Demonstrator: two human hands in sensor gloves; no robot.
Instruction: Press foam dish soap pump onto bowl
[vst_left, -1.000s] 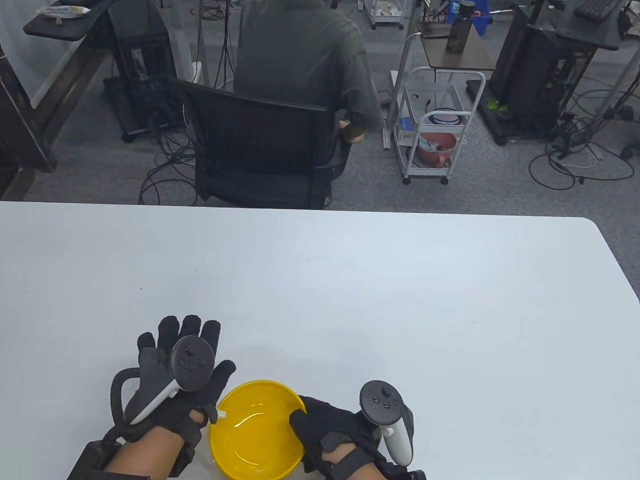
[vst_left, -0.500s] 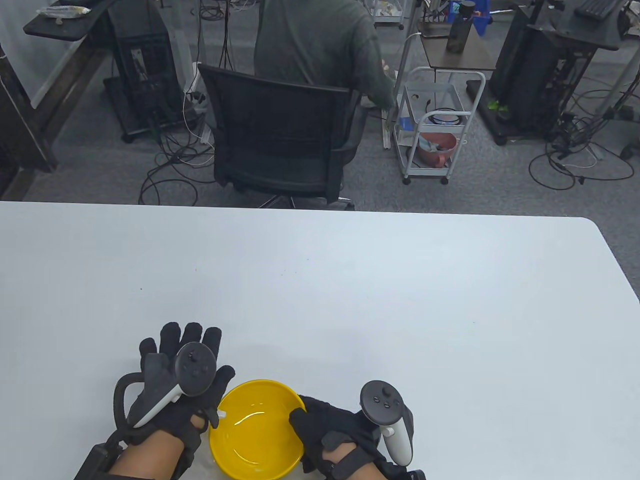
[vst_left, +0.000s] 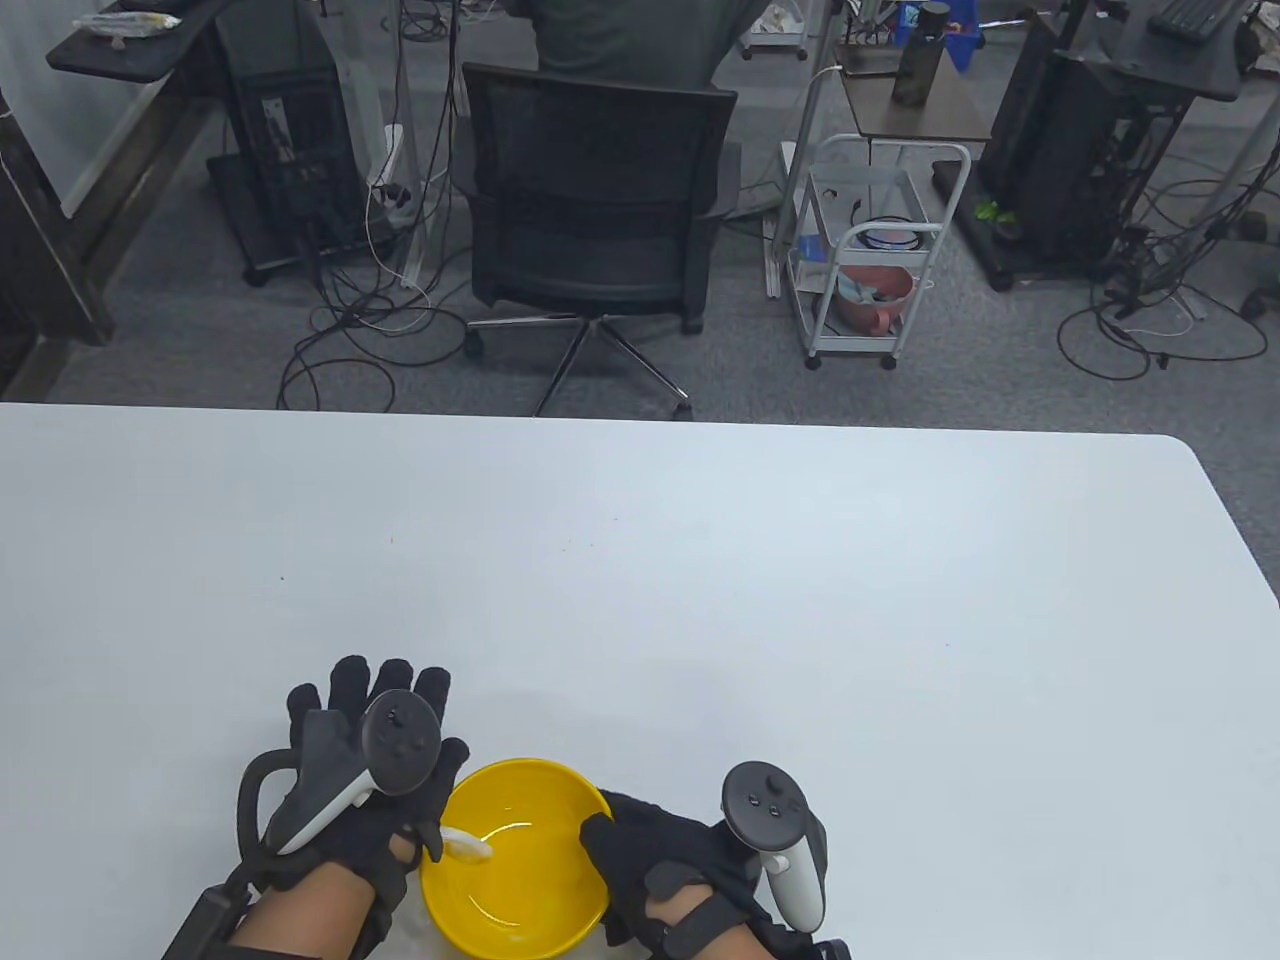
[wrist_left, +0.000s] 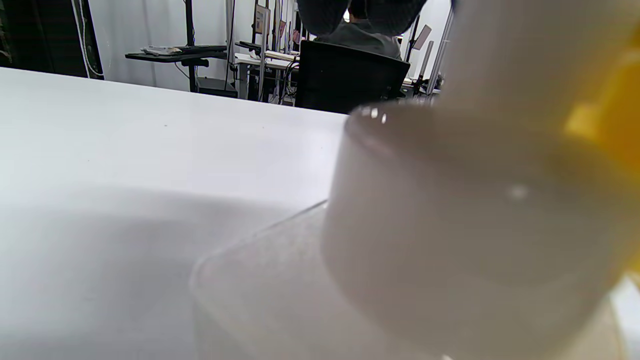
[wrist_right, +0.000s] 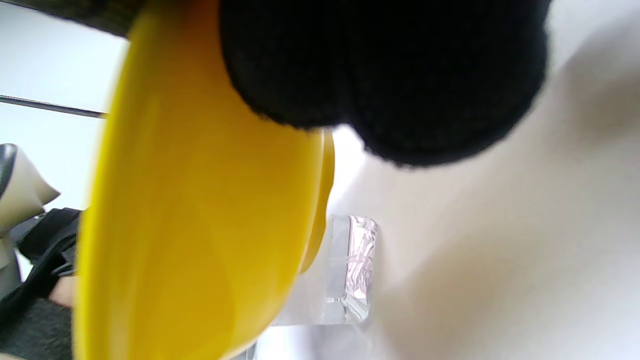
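Pressing flat on the pump head (wrist_left: 450, 210), left hand (vst_left: 370, 790) dispenses foam (vst_left: 468, 847). Right hand (vst_left: 670, 865) grips yellow bowl (vst_left: 515, 860) at the rim: light, rigid, likely slippery.

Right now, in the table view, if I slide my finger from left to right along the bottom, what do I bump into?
Left hand → white foam at the pump nozzle → yellow bowl → right hand on the bowl's rim → its tracker → bare white table.
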